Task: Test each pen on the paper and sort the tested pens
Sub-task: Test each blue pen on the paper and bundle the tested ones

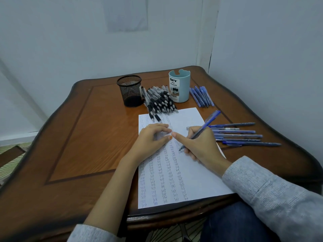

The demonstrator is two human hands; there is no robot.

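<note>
Now the right hand pinches a blue pen, tip on the paper; left hand, fingers loosely curled, steadies it. Next, probably, sorting it toward the table's far edge.

A brown wooden table stands against pale walls, patterned flooring beside it.

- Bare surface lies wide open left of the paper.
- Along the back, mesh cup, heap of black pens, blue desk organizer and row of blue pens crowd side by side.
- Loose blue pens block the paper's right side.
</note>
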